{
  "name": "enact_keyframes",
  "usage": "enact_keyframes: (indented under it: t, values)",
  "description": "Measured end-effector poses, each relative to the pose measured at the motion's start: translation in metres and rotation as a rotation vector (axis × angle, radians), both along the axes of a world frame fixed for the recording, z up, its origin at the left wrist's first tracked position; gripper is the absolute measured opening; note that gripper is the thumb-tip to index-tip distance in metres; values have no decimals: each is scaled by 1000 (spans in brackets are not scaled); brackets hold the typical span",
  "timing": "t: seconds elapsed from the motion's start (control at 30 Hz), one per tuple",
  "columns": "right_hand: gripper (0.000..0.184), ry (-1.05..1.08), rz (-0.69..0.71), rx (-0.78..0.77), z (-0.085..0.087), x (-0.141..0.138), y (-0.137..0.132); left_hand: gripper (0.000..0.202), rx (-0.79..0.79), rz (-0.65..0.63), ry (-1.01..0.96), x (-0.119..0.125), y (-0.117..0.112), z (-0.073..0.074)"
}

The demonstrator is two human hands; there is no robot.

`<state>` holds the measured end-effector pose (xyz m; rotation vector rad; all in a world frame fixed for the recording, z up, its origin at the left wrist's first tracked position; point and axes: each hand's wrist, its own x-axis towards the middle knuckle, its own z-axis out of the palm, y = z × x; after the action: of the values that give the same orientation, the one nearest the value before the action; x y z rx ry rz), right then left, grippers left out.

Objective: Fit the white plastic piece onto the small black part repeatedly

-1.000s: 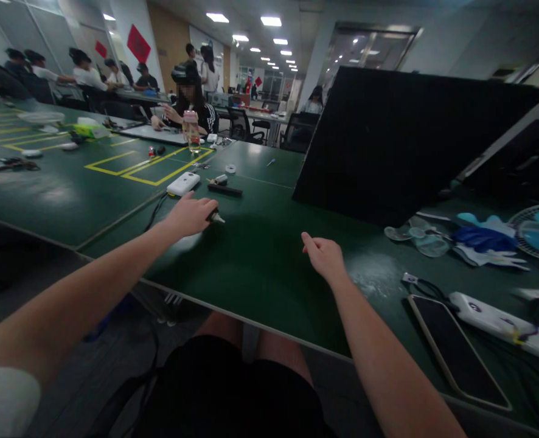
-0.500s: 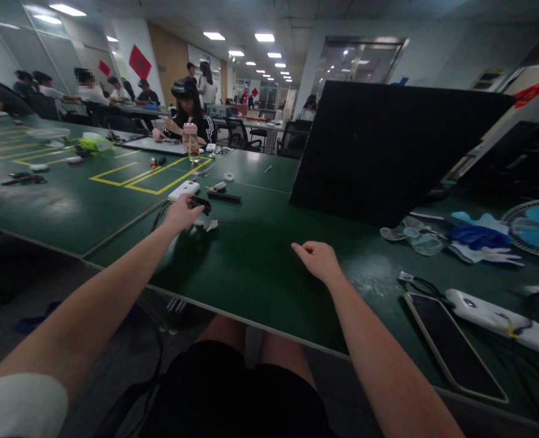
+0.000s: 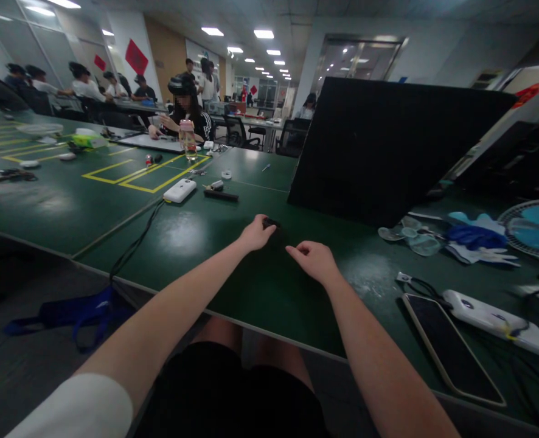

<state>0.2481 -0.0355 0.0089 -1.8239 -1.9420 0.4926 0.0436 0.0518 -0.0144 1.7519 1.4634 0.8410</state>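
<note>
Red diamond sign [image 3: 136,57]: too blurred to read
White box [image 3: 180,191]: dark mark, illegible
Cable tag [image 3: 404,277]: too small to read

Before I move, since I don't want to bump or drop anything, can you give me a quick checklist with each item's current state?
1. Left hand has the small black object pinched: ok, between thumb and fingers.
2. Identity of that object: cannot tell, it is dark and partly covered.
3. Right hand free: cannot tell for sure; its fingers are curled and nothing shows in it.
4. Hands apart: ok, a gap shows between them.
5. Black panel clear of both hands: ok, it stands beyond them.
6. Smartphone well back from the table edge: not ok, its near end lies close to it.
</note>
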Motion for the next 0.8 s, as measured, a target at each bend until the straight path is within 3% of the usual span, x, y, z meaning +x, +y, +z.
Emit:
enact_keyframes:
  t: [0.1,0.17,0.27,0.37,0.5,0.63,0.73,0.8]
  values:
    - [37,-78,-30,16,-2,2,1,52,-45,-75,-174,53,-24,4]
    - [35,-123,-76,13,-3,6,3,53,-81,-16,-338,77,-39,6]
    - [41,-194,-101,21,-7,15,8,56,-170,33,-538,96,-54,8]
    - [45,-229,-53,42,-11,20,12,56,-220,31,-676,100,-55,7]
    - [40,-241,22,49,-14,20,13,48,-347,-50,-868,92,-44,11]
    - [39,-257,20,38,-13,13,12,41,-397,-236,-1043,62,-33,24]
    - [34,-238,54,50,-11,6,11,37,-222,-249,-922,23,-26,22]
    - [30,-190,63,43,-9,3,10,39,3,-191,-673,-5,-22,13]
